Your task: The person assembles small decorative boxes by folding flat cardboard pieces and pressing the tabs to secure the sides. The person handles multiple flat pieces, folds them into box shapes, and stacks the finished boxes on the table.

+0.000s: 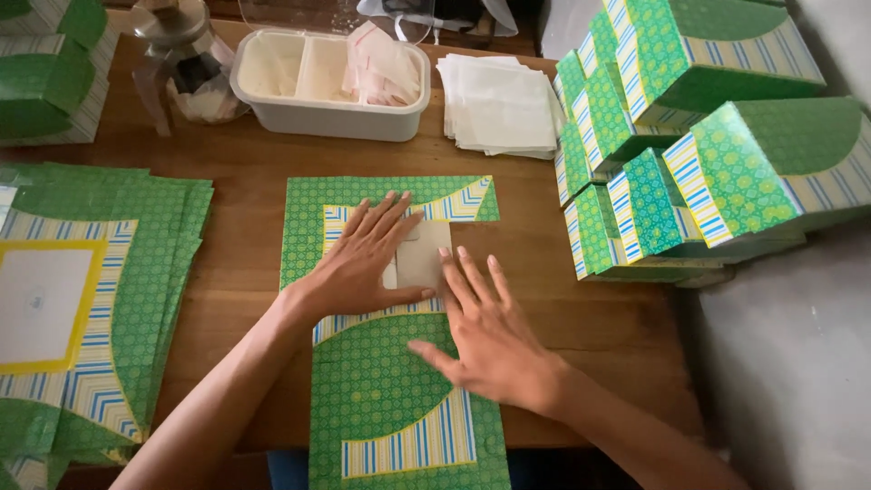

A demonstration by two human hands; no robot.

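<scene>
Green patterned card, printed with blue-and-white striped bands edged in yellow: a flat, unfolded box blank [399,381] lies on the wooden desk [245,163], directly before the person. Its long axis runs away from the body, from the near desk edge, which it overhangs, toward the white plastic tub [327,91].

A grey rectangular window panel [423,256] sits at the middle of the blank. Both hands rest flat on the blank beside it.

Left hand [363,263]: grip released, palm down, fingers spread and pointing away, thumb laid across the lower edge of the panel. It covers the panel's left side.

Right hand [490,336]: grip released, palm down, fingertips touching the panel's lower right edge, thumb spread over the green arc nearer the body. It sits closer to the person than the left hand.

The panel lies between the two hands, ahead of the right fingertips and under the left thumb; the left hand is the nearer to it. Neither hand grasps anything.

Surroundings: a stack of flat blanks [82,299] at left, folded green boxes [708,154] piled at right, a stack of white sheets [499,104] beyond.
</scene>
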